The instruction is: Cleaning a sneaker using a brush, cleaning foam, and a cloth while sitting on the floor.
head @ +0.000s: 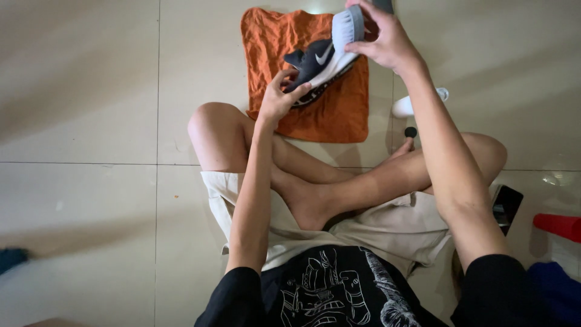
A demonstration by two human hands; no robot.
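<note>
**A:** Where is the shoe now?

**B:** We hold it up in the air, over the orange cloth on the floor. It is dark on top with a white sole.

**A:** What do our hands do?

**B:** Our left hand holds the low, dark end. Its fingers pinch that end. Our right hand holds the high end, and its fingers curl tight around the white part.

**A:** How do we do it well?

**B:** I think we keep both ends held firm so the shoe does not twist. We keep it over the cloth, so any dirt drops there.

**A:** Anything near us?

**B:** A white bottle and a small dark cap lie just beside the cloth. We should not bump them.
</note>
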